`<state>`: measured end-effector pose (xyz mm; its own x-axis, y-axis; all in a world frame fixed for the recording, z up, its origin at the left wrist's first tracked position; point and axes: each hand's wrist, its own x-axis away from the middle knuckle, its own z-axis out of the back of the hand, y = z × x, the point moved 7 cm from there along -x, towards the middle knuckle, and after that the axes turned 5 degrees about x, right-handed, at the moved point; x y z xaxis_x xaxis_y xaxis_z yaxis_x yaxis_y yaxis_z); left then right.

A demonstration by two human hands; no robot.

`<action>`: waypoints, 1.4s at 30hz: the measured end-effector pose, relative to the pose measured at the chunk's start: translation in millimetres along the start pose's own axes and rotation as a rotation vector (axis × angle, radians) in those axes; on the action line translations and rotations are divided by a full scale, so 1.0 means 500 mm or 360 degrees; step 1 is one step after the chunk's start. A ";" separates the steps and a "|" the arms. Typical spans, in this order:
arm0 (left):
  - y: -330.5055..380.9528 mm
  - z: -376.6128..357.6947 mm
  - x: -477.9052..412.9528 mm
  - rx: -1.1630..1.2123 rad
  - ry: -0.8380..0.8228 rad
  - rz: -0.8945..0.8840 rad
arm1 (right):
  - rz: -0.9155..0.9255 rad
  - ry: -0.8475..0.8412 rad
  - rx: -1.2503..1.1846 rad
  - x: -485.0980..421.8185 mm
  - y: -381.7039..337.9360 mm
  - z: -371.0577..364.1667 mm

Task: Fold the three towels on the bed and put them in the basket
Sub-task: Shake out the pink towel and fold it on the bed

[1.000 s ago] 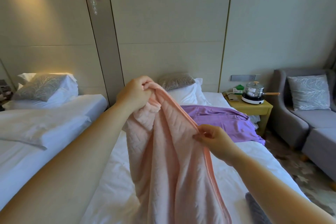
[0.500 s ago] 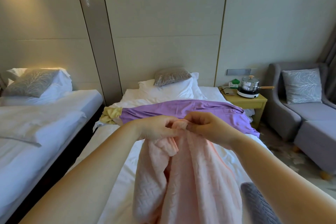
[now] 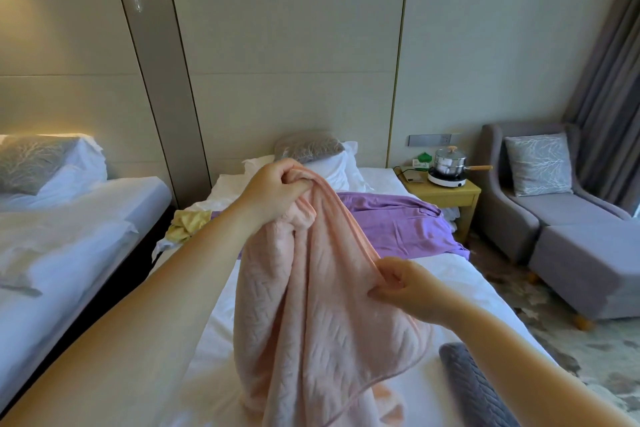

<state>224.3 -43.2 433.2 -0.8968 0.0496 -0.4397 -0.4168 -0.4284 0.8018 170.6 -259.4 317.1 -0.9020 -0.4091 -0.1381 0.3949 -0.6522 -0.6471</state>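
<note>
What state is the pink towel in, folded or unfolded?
Not folded. The pink towel hangs loose and bunched from the left hand, which grips its top; the right hand pinches one edge.

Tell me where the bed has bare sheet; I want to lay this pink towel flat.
The bed is bare between the purple cloth and the right hand, out to its right edge, and in a narrow strip along its left edge beside the pink towel. Crowded: purple cloth, yellow cloth and pillows at the head; grey towel at the near right corner.
</note>
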 end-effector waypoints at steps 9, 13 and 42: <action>-0.101 0.100 -0.001 -0.0146 0.0458 0.0255 | -0.0264 0.0308 0.0115 0.020 0.051 0.090; -0.154 0.106 0.015 -0.0253 0.0486 0.0402 | -0.0335 0.0570 -0.0057 0.011 0.037 0.159; -0.316 0.130 0.156 -0.1128 -0.0259 0.1076 | -0.0662 0.0097 0.0138 -0.065 0.108 0.022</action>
<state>210.4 86.9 298.6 -0.9447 -0.3034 0.1244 0.3273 -0.8502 0.4124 223.0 -288.5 294.9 -0.9951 -0.0632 0.0756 0.0062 -0.8057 -0.5922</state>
